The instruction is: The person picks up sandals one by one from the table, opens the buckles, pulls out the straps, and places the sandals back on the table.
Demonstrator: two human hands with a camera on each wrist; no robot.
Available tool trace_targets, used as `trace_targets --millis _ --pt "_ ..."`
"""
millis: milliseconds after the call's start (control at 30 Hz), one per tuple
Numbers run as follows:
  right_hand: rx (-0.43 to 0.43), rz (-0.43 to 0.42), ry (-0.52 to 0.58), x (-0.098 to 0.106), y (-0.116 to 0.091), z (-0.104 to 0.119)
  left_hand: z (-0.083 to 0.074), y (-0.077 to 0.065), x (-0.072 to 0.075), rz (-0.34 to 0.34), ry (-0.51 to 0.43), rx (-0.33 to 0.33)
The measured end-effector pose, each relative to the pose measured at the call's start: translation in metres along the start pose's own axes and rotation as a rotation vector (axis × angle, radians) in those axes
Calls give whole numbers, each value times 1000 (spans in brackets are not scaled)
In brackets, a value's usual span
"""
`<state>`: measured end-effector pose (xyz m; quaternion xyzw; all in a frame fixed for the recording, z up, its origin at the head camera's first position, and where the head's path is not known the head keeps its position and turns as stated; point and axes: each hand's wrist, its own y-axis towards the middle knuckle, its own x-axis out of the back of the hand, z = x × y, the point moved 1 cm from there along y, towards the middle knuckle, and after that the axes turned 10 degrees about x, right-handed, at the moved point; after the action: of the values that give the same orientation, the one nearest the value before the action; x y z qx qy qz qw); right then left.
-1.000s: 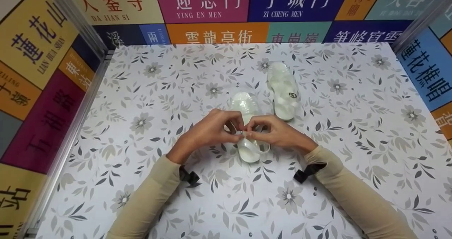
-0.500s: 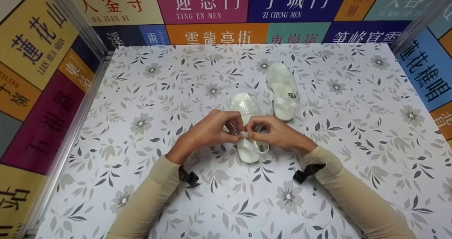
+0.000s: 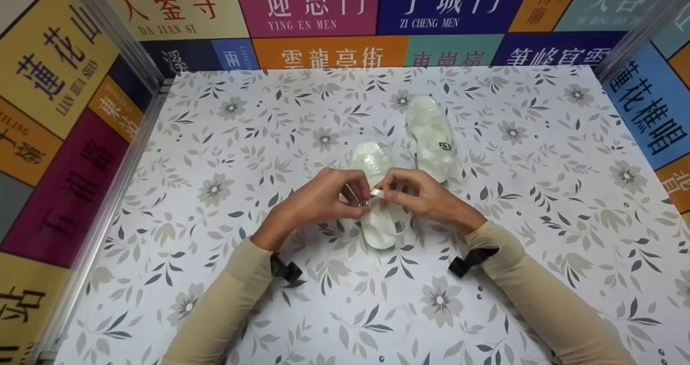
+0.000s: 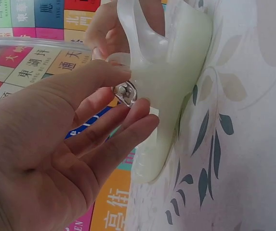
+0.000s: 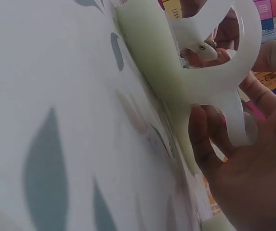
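Observation:
A translucent white sandal [image 3: 379, 236] lies on the table between both hands, its sole pale green in the wrist views. At its ankle strap, my left hand [image 3: 331, 195] pinches a silver metal buckle [image 4: 124, 92] between thumb and fingers. My right hand [image 3: 423, 197] holds the white strap end [image 3: 377, 192] between thumb and index finger, just right of the buckle. In the right wrist view, the sandal's curved straps [image 5: 248, 43] stand in front of the right hand [image 5: 253, 168]. Fingers hide how the strap sits in the buckle.
A second white sandal [image 3: 429, 133] with a small dark emblem lies behind and to the right. The table [image 3: 259, 311] has a floral cover. Panels with large printed characters [image 3: 318, 4] border its back and both sides.
My right hand has shifted slightly up, and its fingertips have drawn apart from the left ones. The white strap end now shows between them. The left hand stays almost still at the buckle.

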<state>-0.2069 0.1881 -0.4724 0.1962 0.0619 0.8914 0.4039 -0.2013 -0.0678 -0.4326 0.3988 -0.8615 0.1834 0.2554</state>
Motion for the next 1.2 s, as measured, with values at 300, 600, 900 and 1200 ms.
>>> trace_targets --millis 300,600,900,1200 --pt "24 -59 -50 2 2 2 1 -4 5 67 -6 -6" --pt "-25 -139 -23 11 2 0 4 -6 11 -19 67 38" --pt "-28 -132 -35 14 -10 -3 6 -6 5 -129 38 297" --pt "-211 -165 -129 10 -17 -4 3 -5 0 -164 -9 379"
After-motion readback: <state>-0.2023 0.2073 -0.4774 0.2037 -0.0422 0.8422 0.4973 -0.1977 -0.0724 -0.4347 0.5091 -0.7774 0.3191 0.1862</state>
